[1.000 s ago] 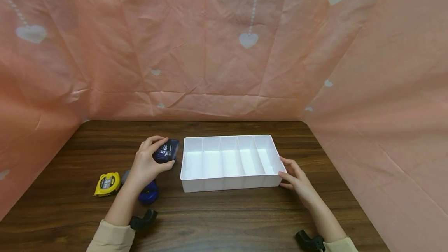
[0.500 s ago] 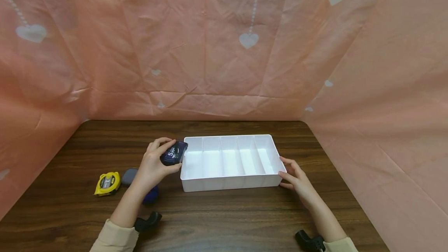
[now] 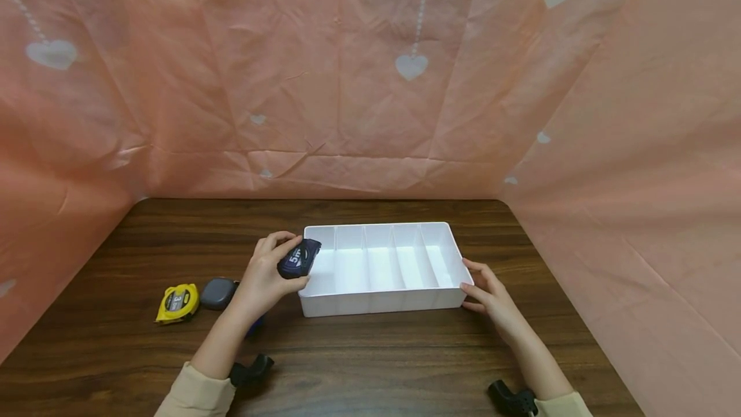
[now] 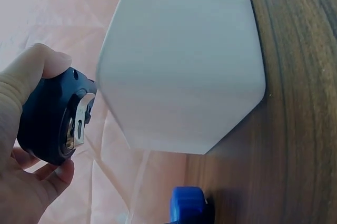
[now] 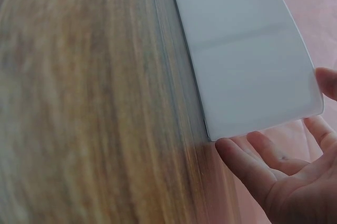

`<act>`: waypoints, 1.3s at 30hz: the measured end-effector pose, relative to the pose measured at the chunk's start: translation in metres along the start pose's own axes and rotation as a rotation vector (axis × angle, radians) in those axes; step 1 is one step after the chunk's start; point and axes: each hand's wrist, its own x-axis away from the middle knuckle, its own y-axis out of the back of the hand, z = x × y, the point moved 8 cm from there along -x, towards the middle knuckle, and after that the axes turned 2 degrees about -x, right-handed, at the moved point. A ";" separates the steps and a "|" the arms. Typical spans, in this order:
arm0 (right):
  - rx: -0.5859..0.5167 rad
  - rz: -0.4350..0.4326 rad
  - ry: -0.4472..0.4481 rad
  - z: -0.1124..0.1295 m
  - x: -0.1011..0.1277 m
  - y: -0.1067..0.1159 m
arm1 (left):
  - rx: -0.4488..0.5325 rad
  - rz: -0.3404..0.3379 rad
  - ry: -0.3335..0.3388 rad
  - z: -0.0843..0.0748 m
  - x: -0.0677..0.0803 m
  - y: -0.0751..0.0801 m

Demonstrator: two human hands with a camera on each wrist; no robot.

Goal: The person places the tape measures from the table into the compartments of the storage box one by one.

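Note:
In my left hand I grip a dark navy tape measure marked 5m, thumb on one side and fingers on the other. It hangs over the left rim of a white box with a row of compartments. The left wrist view shows the metal clip on the tape measure, beside the box's outer wall. My right hand rests its fingertips against the box's right end, thumb at the rim. Fairly straight fingers touch that end wall in the right wrist view.
Left of my forearm lie a yellow tape measure and a dark grey rounded one. A blue object is mostly hidden behind my left wrist in the head view. Pink cloth hangs around the wooden table.
My left hand has carried the navy tape measure rightward, from beside the box to over its left rim. The grey one has come into view behind the forearm. My right hand stays put.

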 end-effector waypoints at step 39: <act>-0.003 0.004 0.004 0.001 0.000 0.000 | -0.081 0.071 -0.061 -0.007 0.004 -0.029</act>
